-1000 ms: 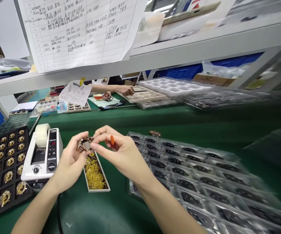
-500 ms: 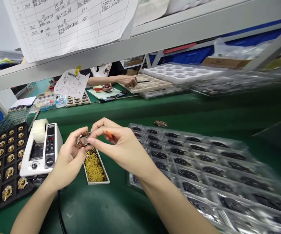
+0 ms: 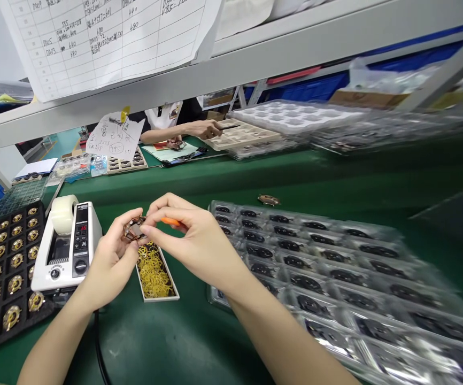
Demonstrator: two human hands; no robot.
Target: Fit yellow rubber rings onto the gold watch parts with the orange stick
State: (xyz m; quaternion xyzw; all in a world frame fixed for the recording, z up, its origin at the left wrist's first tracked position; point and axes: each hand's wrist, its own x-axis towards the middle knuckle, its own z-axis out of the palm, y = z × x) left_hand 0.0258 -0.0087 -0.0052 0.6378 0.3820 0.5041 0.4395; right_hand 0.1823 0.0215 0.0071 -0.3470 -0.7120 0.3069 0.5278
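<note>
My left hand (image 3: 113, 254) is closed round the rim of a small round copper-coloured part (image 3: 134, 229), perhaps a watch case, with a pale block in its middle. The fingertips of my right hand (image 3: 183, 227) meet at the part's right side. An orange-handled tool (image 3: 170, 221), its tip hidden, is tucked in the fingers of that hand. Below both hands lies a narrow white box (image 3: 160, 299) full of yellow rings (image 3: 155, 275).
A white tape dispenser (image 3: 81, 238) stands left, beside a black tray (image 3: 5, 283) of gold-coloured round parts. Clear trays (image 3: 315, 256) with dark parts spread at right. Another round part (image 3: 269, 200) lies behind them. Across the bench, a co-worker's hand (image 3: 205, 129) holds a thin dark tool.
The copper-coloured part has turned slightly in my left hand, and the orange handle in my right has tilted flatter. The view has shifted a little.
</note>
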